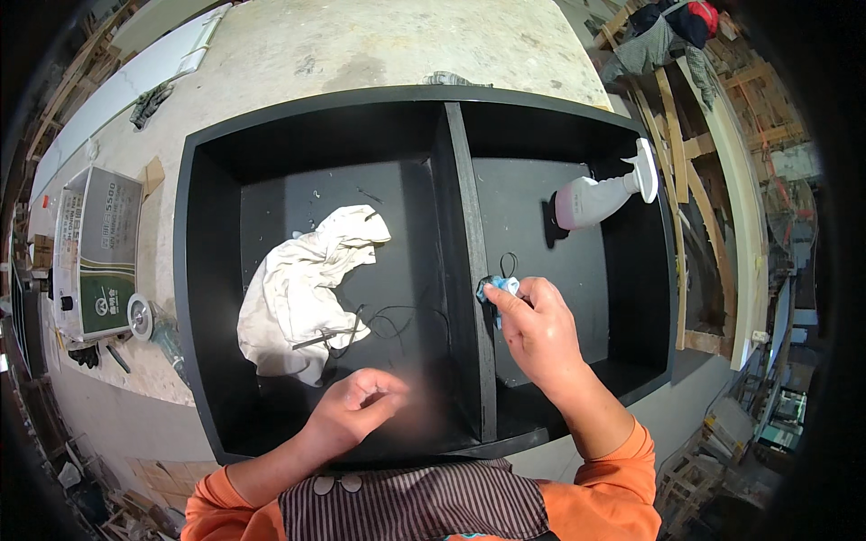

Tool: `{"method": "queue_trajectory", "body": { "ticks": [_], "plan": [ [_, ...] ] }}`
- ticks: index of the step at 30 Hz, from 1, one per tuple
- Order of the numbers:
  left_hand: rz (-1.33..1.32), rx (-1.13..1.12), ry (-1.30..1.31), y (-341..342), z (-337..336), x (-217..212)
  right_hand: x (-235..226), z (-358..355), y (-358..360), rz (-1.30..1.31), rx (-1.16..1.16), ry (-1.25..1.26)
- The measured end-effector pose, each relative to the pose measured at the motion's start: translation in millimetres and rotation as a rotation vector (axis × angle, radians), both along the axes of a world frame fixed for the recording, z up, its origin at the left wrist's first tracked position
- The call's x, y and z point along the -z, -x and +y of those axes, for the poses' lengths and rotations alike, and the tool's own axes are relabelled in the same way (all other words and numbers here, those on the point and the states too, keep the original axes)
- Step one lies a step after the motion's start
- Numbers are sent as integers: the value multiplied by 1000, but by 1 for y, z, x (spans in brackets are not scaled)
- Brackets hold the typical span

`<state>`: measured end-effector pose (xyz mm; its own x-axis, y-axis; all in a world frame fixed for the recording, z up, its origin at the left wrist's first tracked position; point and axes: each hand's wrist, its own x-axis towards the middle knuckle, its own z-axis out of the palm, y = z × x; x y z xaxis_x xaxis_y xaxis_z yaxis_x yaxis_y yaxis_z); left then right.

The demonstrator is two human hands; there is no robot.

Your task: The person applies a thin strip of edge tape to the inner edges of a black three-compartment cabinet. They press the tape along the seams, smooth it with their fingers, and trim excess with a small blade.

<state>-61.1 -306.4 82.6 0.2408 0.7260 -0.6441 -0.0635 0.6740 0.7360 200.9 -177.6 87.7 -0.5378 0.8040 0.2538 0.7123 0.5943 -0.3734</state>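
A black open box (198, 270) with a divider (467, 198) lies before me, forming two compartments. My right hand (539, 329) is over the right compartment beside the divider, pinching a small crumpled blue-and-white piece (499, 290); its kind is unclear. A thin black loop (510, 264) sticks up just beyond it. Low over the left compartment, near the front wall, my left hand (356, 410) has its fingers curled in a pinch; a blur beside the fingertips hides what they hold, if anything. A rumpled white cloth (298, 288) with thin black strands (388, 317) lies beyond that hand.
A spray bottle (591, 200) with pinkish liquid is in the right compartment. The box rests on a pale worktable (433, 45). To the left are a carton (108, 252) and an angle-grinder-like tool (149, 325). Wooden frames (681, 135) and a person (663, 45) are at the far right.
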Motion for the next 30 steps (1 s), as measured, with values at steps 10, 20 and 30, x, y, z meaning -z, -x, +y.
{"method": "queue_trajectory", "body": {
  "ticks": [10, 20, 30],
  "plan": [
    [46, 50, -56, 0, 2, -3, -15, -17, -14, -80, -94, 31],
    [28, -18, -7, 1, 1, -6, -13, -1, -11, -139, -109, 8],
    [42, -21, 62, 2, 3, -6, -18, 6, -15, -96, -103, -15]
  ]
}}
